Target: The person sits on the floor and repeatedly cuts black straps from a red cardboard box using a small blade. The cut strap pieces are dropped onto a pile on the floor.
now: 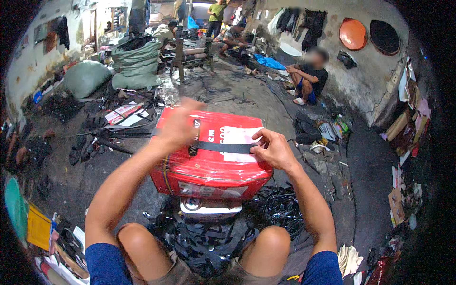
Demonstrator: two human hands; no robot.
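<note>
A red cardboard box (213, 178) with clear tape stands in front of my knees. Across its top runs a flat black strip (223, 147), over a white paper sheet (242, 135). My right hand (276, 151) pinches the strip's right end at the box's right side. Motion smears my left hand (183, 126) above the left part of the box top; its fingers cannot be made out. Below the box's near side shows a white object (211, 209) with a round part. Tangled black strips (204, 247) lie between my legs, with another heap (280, 209) at the right.
A yellow crate-like object (39, 227) and a green round one (15, 206) are at the left. Large sacks (135, 64) and a wooden frame (179, 59) stand farther off. A person (311, 76) squats by the right wall; several others are at the back.
</note>
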